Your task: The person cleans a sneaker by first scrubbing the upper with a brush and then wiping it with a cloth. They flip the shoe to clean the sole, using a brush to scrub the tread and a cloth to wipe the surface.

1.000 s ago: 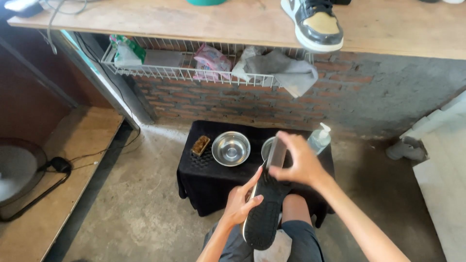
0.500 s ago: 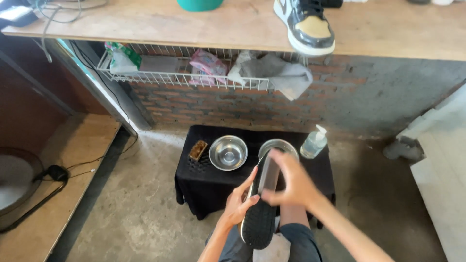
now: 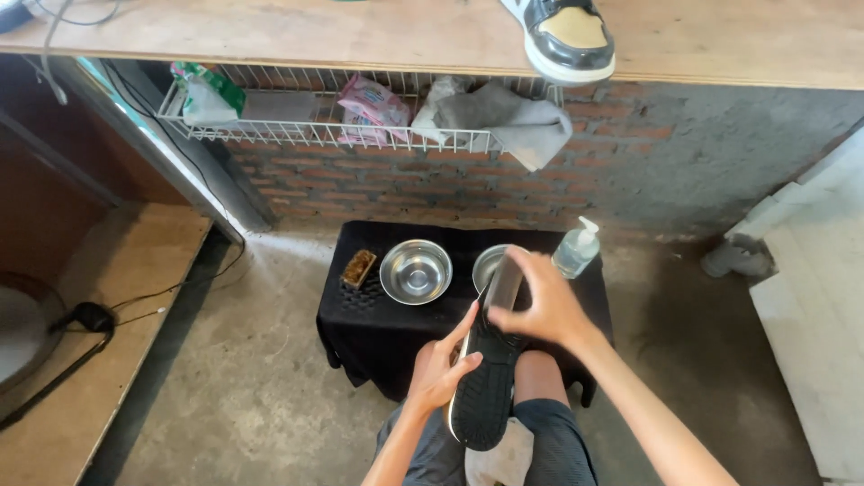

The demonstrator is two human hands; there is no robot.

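Note:
I hold a sneaker (image 3: 487,378) sole-up over my knees; its sole is black with a white edge. My left hand (image 3: 443,365) grips its left side near the middle. My right hand (image 3: 538,306) is closed over the toe end, above a small black-draped table (image 3: 378,329). On that table stand a steel bowl (image 3: 415,271), a second steel bowl (image 3: 487,263) partly hidden by the shoe, a brown brush (image 3: 358,267) and a clear pump bottle (image 3: 576,249).
A wooden shelf (image 3: 360,36) runs across the top with another sneaker (image 3: 563,36) at its edge. Under it hangs a wire basket (image 3: 297,133) holding packets and a grey cloth (image 3: 508,117). A black cable (image 3: 90,319) lies at the left. White blocks (image 3: 810,297) sit at the right.
The view has shifted slightly downward. My right hand has slid along the toe end of the sneaker; both hands keep hold of it.

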